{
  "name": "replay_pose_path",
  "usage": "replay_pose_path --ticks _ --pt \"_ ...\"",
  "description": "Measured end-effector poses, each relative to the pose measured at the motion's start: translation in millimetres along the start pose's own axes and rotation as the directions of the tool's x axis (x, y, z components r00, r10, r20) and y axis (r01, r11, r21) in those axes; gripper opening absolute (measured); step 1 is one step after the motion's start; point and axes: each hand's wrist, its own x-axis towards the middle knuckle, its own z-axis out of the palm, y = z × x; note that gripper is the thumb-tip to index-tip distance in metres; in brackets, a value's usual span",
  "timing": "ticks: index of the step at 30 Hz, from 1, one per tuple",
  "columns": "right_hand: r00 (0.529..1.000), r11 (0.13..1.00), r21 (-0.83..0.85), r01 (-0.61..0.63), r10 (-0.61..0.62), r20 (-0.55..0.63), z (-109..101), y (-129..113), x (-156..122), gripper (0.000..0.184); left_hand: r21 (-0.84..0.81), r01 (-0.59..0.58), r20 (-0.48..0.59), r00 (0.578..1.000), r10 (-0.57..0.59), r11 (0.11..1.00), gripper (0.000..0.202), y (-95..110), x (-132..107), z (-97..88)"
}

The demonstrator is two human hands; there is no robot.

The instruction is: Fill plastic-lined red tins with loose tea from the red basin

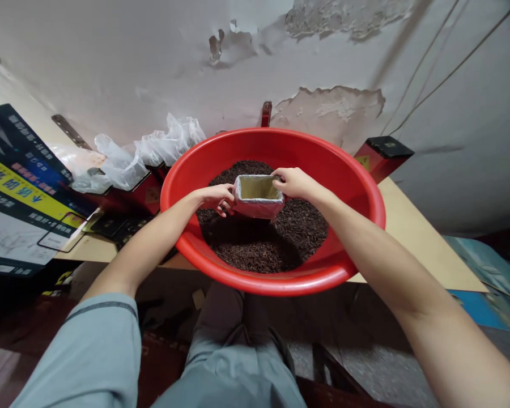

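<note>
A small rectangular container (pixel 258 210) with reddish sides and a plastic-lined rim is held over a large red basin (pixel 276 285). Its mouth faces me and I see a yellowish inside without visible contents. My right hand (pixel 295 182) grips the right rim, thumb and fingers pinched over the edge. At the left side, my left hand (pixel 217 198) has its fingers against the container wall, partly curled. Dark brown, grain-like loose material (pixel 259 255) covers the basin's bottom below the container.
The basin rests on a pale wooden table (pixel 425 243) against a peeling wall (pixel 153 62). Left of it stand dark red boxes with clear plastic bags (pixel 170 139) and a printed carton (pixel 21 192). A red and black box (pixel 385 156) stands behind right.
</note>
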Motion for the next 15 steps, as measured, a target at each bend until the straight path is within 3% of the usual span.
replay_pose_path --ticks 7,12,15 --pt "0.993 0.992 0.074 -0.100 0.105 -0.058 9.1 -6.8 -7.0 0.034 0.039 0.027 -0.069 0.997 -0.025 0.999 0.068 1.6 -2.5 5.5" --pt "0.981 0.981 0.047 -0.186 0.182 0.071 3.7 -20.1 -7.1 0.033 0.004 -0.009 -0.094 0.996 0.010 1.000 0.076 6.2 -14.2 10.4" --pt "0.964 0.971 0.040 -0.236 0.228 0.135 -9.7 -34.0 -11.6 0.027 0.190 0.033 -0.169 0.986 -0.001 0.981 0.077 15.3 -21.0 8.1"
